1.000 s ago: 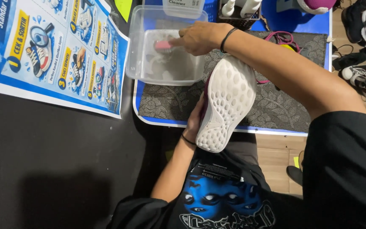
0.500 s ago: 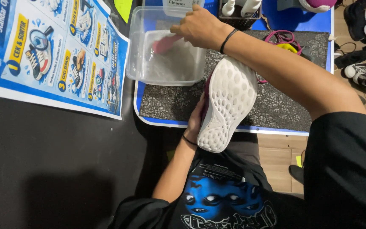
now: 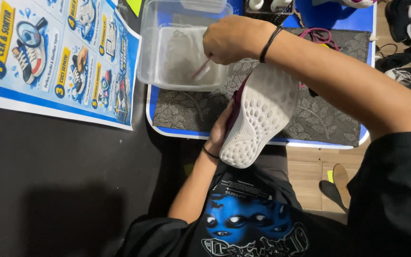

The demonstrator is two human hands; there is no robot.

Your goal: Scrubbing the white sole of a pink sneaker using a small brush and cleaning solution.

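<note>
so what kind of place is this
Probably a shoe-cleaning workstation: a poster illustrating shoe-washing steps, a clear tub of cloudy water with a small brush dipped in it, and a white-soled shoe held sole-up.

The left hand holds a white-soled shoe sole-up, while the right hand dips a pink brush into a clear plastic tub.

Counted up: one shoe held sole-up, one plastic tub at 12 o'clock, one poster at 10, two hands seen.
</note>
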